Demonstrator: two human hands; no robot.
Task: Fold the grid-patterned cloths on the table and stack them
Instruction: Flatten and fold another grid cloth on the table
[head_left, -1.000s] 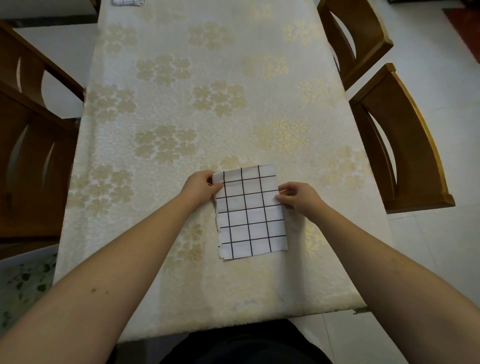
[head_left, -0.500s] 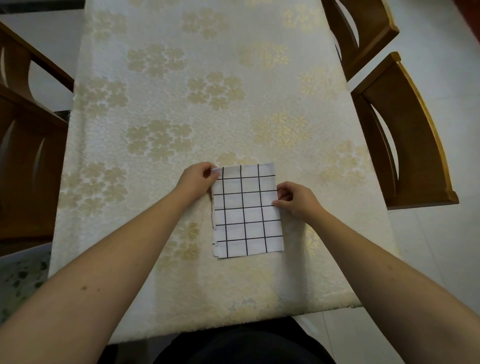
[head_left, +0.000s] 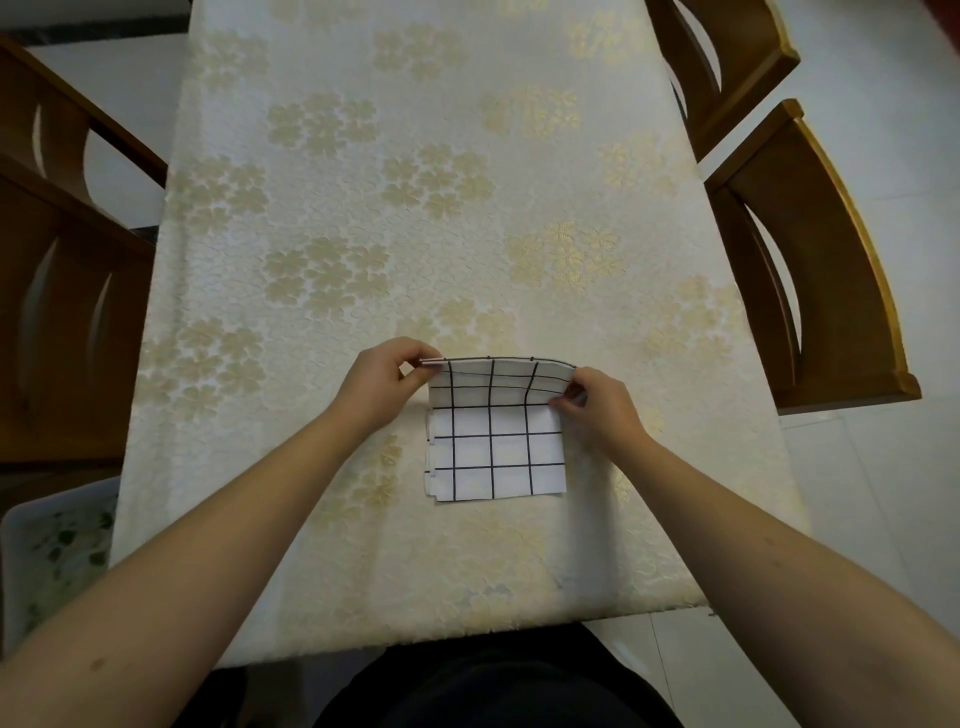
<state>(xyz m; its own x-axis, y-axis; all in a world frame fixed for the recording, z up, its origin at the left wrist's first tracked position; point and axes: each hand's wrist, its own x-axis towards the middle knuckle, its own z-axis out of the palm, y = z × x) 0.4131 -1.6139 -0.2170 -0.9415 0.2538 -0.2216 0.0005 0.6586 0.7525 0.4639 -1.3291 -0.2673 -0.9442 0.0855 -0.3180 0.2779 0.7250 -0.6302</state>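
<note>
White cloth (head_left: 496, 452) with black squares lies near your edge of the bench (head_left: 322, 208), and your left hand (head_left: 384, 382) and right hand (head_left: 597, 410) each pinch a far corner, lifted, so the near edge lies straight toward you.

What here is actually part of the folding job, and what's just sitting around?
Part of the job:
- white cloth with black grid lines, far edge lifted
- left hand and right hand, pinching its far corners
- table with cream floral tablecloth

Just around:
- brown wooden chairs on both sides
- white leaf-patterned tray, lower left
</note>
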